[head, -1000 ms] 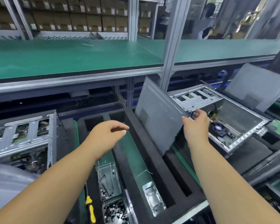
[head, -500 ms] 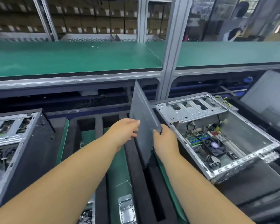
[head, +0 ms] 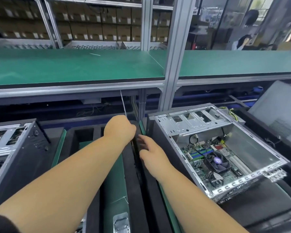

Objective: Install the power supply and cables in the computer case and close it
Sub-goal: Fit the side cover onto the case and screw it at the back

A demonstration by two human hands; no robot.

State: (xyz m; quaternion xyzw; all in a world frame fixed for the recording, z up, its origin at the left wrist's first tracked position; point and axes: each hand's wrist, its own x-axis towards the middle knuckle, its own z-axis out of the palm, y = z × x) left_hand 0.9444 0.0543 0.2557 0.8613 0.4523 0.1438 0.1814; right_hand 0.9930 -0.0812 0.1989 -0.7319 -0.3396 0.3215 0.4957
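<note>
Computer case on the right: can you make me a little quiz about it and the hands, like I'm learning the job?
1. True or false: the computer case is open on top, so its green circuit board shows.
2. Which hand holds the thin metal side panel, which is seen edge-on? A: the left hand. B: the right hand. C: neither.
3. Fill the gap: the round fan sits ___ the computer case.

Key: 1 true. 2 A; the right hand's fingers are spread beside the panel. 3 inside.
</note>
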